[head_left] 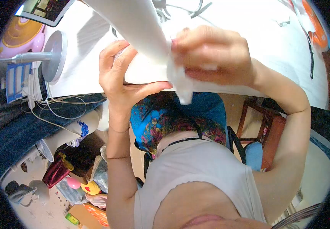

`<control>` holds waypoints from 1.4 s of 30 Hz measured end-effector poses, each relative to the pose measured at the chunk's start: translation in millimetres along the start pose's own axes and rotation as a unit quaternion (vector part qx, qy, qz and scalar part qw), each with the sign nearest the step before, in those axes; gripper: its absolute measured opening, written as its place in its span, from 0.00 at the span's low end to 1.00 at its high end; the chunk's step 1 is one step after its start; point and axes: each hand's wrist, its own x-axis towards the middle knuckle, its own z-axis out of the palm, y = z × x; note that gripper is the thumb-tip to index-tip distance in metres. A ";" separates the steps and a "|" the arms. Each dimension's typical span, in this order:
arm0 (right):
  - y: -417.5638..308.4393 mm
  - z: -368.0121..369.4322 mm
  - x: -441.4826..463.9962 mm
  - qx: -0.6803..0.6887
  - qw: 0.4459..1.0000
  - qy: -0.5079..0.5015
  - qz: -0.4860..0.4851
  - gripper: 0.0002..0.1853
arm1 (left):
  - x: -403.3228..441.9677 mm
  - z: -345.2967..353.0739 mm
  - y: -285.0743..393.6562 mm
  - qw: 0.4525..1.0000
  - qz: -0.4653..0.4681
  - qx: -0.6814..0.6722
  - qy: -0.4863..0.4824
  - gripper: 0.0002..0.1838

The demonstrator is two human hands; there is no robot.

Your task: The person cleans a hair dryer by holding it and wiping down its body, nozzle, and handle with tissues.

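Note:
A thick white column [136, 24] on a broad white base [146, 68] leans over the near edge of the table; its upper end runs out of view, so its kind is unclear. My left hand [117, 72] is wrapped round the left side of the base, thumb along the lower edge and fingers over the top. Against the right side of the column, my right hand [216, 57] is closed on a crumpled white tissue [184, 89] that hangs below the fingers. Motion blurs the right hand's fingers.
On the white table [260, 45], a round grey stand [56, 57] lies tipped at left, near a pink and yellow container [21, 32] and a tablet [44, 11]. Loose cables [62, 107] hang off the left edge. A black slim object [311, 57] and an orange packet [316, 28] are at right.

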 end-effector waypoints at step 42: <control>31.6 -6.5 -13.4 0.222 0.921 0.096 0.304 0.12 | -11.8 8.1 0.3 0.999 0.021 0.026 0.037 0.44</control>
